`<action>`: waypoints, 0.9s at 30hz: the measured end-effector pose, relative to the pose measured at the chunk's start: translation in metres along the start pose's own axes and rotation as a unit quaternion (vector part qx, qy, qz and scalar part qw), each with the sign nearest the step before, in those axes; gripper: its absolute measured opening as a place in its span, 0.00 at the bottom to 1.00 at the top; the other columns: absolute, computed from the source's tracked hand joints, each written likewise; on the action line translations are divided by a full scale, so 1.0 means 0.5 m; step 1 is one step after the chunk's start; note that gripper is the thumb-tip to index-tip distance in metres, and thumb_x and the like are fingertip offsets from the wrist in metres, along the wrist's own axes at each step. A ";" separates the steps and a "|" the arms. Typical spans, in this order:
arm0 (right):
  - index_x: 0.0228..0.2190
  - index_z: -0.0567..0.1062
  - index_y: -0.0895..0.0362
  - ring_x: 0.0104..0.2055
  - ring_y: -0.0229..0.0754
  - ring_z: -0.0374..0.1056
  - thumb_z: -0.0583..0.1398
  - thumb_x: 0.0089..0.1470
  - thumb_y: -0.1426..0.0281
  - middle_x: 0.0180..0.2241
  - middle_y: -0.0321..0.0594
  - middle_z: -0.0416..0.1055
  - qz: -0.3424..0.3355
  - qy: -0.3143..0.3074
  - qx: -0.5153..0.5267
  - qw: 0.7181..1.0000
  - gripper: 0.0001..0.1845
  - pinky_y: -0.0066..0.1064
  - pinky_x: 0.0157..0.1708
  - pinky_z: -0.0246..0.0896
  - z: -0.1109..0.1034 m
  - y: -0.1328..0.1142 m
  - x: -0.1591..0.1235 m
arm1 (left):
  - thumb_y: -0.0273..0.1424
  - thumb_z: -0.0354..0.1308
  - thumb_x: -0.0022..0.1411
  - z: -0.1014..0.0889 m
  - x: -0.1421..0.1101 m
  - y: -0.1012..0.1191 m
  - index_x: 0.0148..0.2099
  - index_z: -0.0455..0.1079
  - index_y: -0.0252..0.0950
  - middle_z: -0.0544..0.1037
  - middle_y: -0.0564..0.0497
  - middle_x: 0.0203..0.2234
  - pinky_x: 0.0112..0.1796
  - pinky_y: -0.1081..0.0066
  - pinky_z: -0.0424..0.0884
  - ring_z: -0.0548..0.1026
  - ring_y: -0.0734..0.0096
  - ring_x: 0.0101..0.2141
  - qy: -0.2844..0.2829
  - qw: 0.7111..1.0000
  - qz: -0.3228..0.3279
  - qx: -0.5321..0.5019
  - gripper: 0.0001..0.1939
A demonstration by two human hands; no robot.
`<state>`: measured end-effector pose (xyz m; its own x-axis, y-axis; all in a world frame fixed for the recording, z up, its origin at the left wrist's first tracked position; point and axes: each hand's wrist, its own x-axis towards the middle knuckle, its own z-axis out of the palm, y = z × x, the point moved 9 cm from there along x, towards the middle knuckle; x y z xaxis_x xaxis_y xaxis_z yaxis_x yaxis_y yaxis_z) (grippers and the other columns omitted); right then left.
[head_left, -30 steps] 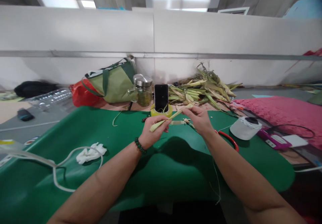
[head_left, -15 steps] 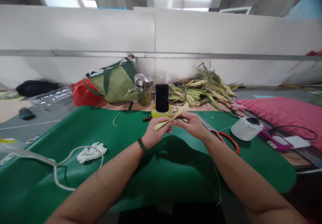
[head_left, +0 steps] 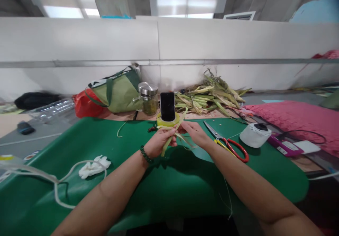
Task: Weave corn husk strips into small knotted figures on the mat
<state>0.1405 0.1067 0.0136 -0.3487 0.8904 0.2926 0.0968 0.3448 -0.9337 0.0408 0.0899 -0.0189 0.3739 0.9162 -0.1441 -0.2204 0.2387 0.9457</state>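
Nearest me, one green-covered surface [head_left: 164, 193], a fine pale thread [head_left: 230, 202] trailing at its front edge. To the left, a white cable [head_left: 55, 190], looped, and one crumpled white tissue [head_left: 92, 169]. At the centre, two hands: the left hand [head_left: 162, 140] closed in a pinch on pale leaf strips [head_left: 166, 146], the right hand [head_left: 195, 133] with fingers bent in at the same strips, its exact grip hidden from me. The strips cross between the fingertips, above the surface, loose ends sticking out. I judge the step in hand to be working this crossing; the next move calls for a firm left pinch while the right fingers guide an end. To the right, scissors [head_left: 221, 138], red-handled, lying apart from the hands; beyond them, a white roll [head_left: 254, 136]. Farther: a phone [head_left: 167, 106], upright at a yellow roll [head_left: 166, 121]; a lidded glass jar [head_left: 148, 103]; a green bag [head_left: 122, 94]; a heap of leaves [head_left: 212, 96] before the wall [head_left: 100, 41].
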 end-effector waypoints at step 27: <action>0.18 0.69 0.58 0.22 0.35 0.59 0.60 0.48 0.58 0.19 0.34 0.64 -0.043 0.070 -0.091 0.992 0.17 0.26 0.23 0.53 -0.016 -0.017 -0.003 | 0.46 0.66 0.46 -0.005 -0.017 0.042 0.29 0.75 0.31 0.79 0.47 0.24 0.32 0.67 0.75 0.78 0.65 0.26 0.050 0.986 0.118 0.107 0.21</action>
<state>0.1476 0.1046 0.0228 -0.2323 0.8831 0.4076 0.2440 0.4586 -0.8545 0.0308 0.0881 0.0017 0.2415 0.9679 0.0693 -0.0905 -0.0487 0.9947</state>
